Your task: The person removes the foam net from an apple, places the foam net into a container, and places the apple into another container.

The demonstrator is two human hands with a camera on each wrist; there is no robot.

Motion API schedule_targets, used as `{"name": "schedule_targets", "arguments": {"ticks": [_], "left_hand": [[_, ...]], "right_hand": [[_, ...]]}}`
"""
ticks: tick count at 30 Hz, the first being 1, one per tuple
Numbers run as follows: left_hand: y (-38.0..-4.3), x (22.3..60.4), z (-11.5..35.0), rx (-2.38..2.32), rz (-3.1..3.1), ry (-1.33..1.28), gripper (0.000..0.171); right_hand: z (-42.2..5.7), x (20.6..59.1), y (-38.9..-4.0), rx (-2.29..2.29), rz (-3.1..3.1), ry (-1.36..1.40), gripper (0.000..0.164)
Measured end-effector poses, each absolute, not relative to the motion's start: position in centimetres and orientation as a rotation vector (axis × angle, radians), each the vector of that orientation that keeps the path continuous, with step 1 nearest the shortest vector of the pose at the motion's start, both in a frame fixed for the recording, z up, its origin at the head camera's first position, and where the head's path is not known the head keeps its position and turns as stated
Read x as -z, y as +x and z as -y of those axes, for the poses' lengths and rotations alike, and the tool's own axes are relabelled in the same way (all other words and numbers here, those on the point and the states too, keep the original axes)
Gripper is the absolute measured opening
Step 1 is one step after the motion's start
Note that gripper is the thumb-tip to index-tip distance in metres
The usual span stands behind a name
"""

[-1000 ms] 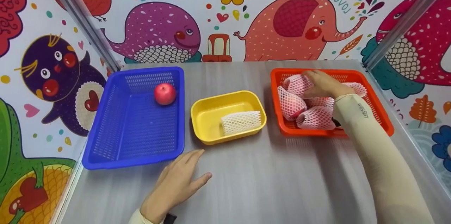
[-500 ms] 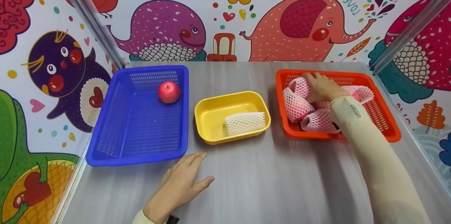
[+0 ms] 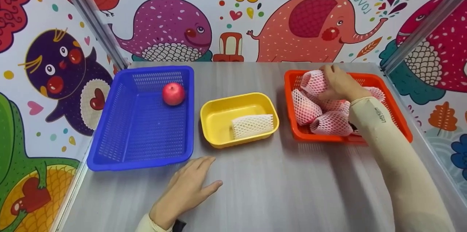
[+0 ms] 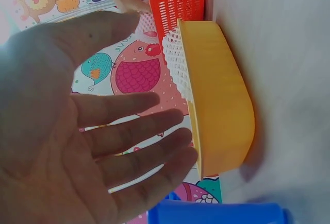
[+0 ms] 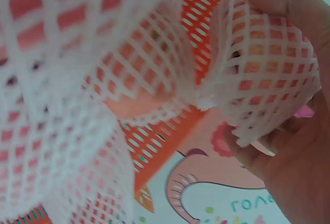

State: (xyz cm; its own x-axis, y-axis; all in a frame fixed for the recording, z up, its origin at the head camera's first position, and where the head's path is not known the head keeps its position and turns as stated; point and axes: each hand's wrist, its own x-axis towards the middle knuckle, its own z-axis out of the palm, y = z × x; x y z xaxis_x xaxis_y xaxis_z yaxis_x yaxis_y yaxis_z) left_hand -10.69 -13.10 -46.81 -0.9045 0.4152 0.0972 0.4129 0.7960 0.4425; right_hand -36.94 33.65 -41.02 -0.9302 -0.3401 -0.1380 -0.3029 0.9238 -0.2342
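My right hand (image 3: 340,84) grips an apple in a pink foam net sleeve (image 3: 313,82) over the back left part of the red basket (image 3: 399,130). In the right wrist view, thumb and fingers curl round the netted apple (image 5: 268,62). Several other netted fruits lie in the basket, one netted apple (image 3: 305,108) just in front of the held one. My left hand (image 3: 186,188) hovers with relaxed fingers near the front right corner of the blue basket (image 3: 140,166); its palm (image 4: 46,147) is bare in the left wrist view.
A bare red apple (image 3: 173,93) sits in the blue basket at its back right. Between the baskets stands a yellow tub (image 3: 215,142) with a white foam net (image 3: 252,126) inside. Patterned panels (image 3: 233,16) and metal posts (image 3: 87,16) border the grey table (image 3: 270,188).
My right hand has closed round the netted apple and raised it slightly from the others. The left hand stays nearly still. The head view has shifted a little.
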Motion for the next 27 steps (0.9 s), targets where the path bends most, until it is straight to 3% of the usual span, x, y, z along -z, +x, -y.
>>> {"name": "schedule_targets", "arguments": {"ticks": [12, 27], "left_hand": [[-10.7, 46.5, 12.9, -0.71, -2.963, 0.695, 0.061], [-10.5, 46.6, 12.7, -0.711, -2.963, 0.725, 0.06]], "right_hand": [[-32.0, 37.5, -32.8, 0.21, -2.975, -0.636, 0.097], [-26.9, 36.4, -24.4, 0.309, -3.031, -1.101, 0.095]]}}
